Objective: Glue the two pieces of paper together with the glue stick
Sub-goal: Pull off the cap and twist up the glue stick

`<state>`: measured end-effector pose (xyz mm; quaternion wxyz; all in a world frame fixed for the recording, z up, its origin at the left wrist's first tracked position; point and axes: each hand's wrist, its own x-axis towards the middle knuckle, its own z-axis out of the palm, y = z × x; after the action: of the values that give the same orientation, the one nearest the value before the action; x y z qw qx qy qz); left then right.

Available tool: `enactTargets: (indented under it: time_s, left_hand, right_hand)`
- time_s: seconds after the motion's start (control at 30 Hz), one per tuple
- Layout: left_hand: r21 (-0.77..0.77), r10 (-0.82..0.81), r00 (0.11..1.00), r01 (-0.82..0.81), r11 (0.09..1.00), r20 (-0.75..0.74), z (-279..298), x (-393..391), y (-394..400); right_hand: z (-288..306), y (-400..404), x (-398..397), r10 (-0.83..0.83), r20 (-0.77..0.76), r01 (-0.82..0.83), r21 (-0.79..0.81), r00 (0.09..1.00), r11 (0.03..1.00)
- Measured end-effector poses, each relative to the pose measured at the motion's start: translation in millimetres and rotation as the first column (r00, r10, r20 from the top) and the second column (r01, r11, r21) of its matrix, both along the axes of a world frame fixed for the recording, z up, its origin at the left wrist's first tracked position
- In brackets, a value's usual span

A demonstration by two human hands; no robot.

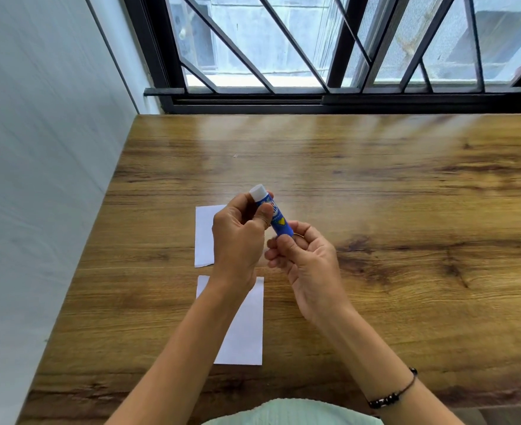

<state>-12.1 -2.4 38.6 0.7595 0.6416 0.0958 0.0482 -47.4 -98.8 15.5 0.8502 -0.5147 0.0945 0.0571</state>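
A wooden table (375, 210) with a printed or veneered grain is shown; its surface is smooth and glossy, and window light is reflected along the far edge. Two pieces of thin, matt white paper, one at centre (204, 234) and one lower (247, 332), are laid flat. The glue stick (273, 214) is seen to be smooth plastic, with a glossy blue label and a white cap. Dark painted metal window bars (345, 41) are seen at the top. A beaded cord bracelet (394, 394) is visible at lower right.
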Motion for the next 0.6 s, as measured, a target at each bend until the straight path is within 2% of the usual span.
enactTargets:
  time_s: [0.23, 0.37, 0.47, 0.6]
  left_hand:
    - [0.082, -0.018, 0.998, 0.013, 0.997, 0.063, 4, -6, 0]
    - [0.073, -0.01, 0.998, 0.005, 0.997, 0.067, 6, -7, 3]
    - [0.055, -0.006, 0.998, 0.002, 0.998, 0.06, 7, -8, 5]
    - [0.055, -0.013, 0.998, 0.009, 0.998, 0.068, 7, -11, 4]
  right_hand:
    - [5, 4, 0, 0.105, -0.158, -0.095, 0.075, 0.982, 0.993]
    - [5, 4, -2, 0.174, -0.106, -0.161, 0.125, 0.979, 0.979]
    - [1, 1, -4, 0.146, -0.031, -0.141, 0.137, 0.989, 0.98]
    - [-1, 2, -3, 0.108, -0.052, -0.102, 0.117, 0.993, 0.988]
